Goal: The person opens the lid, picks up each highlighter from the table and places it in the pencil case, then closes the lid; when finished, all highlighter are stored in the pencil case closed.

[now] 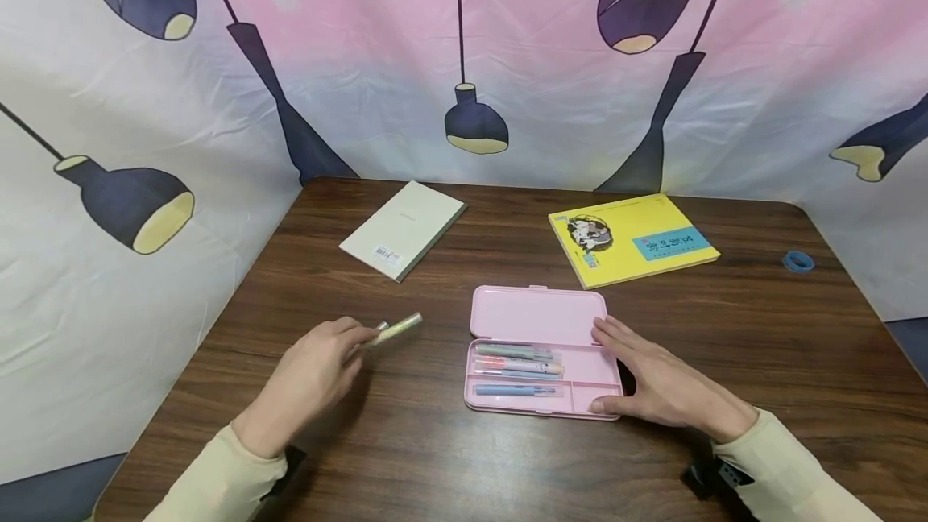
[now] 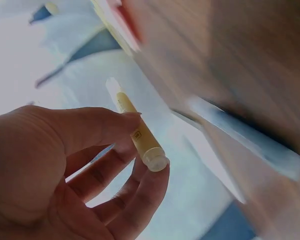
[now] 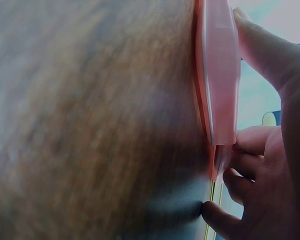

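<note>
A yellow marker pen (image 2: 138, 127) with a clear end is pinched between the thumb and fingers of my left hand (image 1: 308, 377), left of the pencil case. In the left wrist view, a blurred pale blue stick-shaped thing (image 2: 247, 137) lies beyond the hand. The pink pencil case (image 1: 598, 399) lies with its lid (image 1: 536, 315) folded back and away from me. Several pens (image 1: 515, 365) are in its long compartments. My right hand (image 1: 663, 381) rests against the case's right end, thumb at the near corner and fingers spread up to the lid's edge.
A pale notebook (image 1: 403, 228) lies at the back left of the brown table (image 1: 406, 457). A yellow book (image 1: 623, 244) lies behind the case to the right. A blue roll of tape (image 1: 798, 262) sits near the right edge. Printed cloth (image 1: 406, 47) hangs behind the table.
</note>
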